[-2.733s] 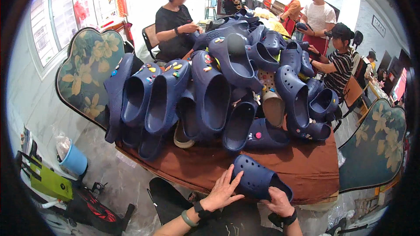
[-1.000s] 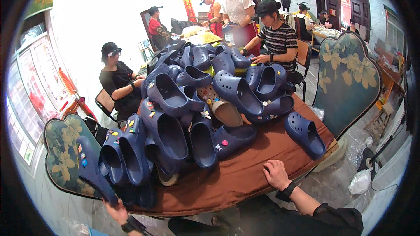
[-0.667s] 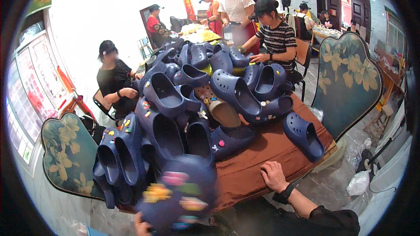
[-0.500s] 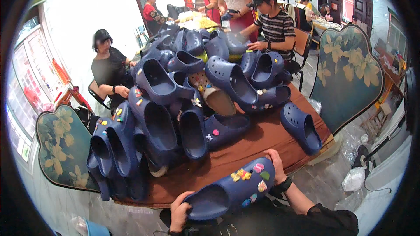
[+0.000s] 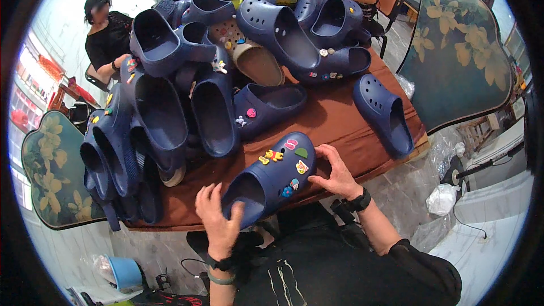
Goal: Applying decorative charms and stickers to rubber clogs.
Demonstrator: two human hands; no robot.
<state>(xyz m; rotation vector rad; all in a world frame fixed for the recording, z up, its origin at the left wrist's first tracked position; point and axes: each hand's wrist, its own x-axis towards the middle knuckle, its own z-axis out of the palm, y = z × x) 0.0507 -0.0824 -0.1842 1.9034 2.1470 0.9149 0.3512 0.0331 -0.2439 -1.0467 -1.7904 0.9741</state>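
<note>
A navy clog (image 5: pixel 277 173) with several colourful charms on its upper rests at the near edge of the brown-covered table. At its heel, my left hand (image 5: pixel 218 213) has its fingers apart, the thumb beside the rim. By the toe, my right hand (image 5: pixel 338 174) is curved, thumb and fingers spread, touching or very close to the side. Neither hand is closed round it. Farther right stands a single plain navy clog (image 5: pixel 384 114). Just beyond the near clog, another navy clog (image 5: pixel 269 107) with a pink charm lies against the pile.
Many navy clogs are heaped across the table (image 5: pixel 331 110), with one beige clog (image 5: pixel 258 63) among them. A person in black (image 5: pixel 106 34) sits at the left, and others work at the far side. Chairs with floral backs (image 5: pixel 459 59) flank the table; a blue bin (image 5: pixel 126 272) stands below left.
The charm-covered clog has gone from being held in both hands over my lap to the table edge. Both hands have loosened and opened. The view has tilted down.
</note>
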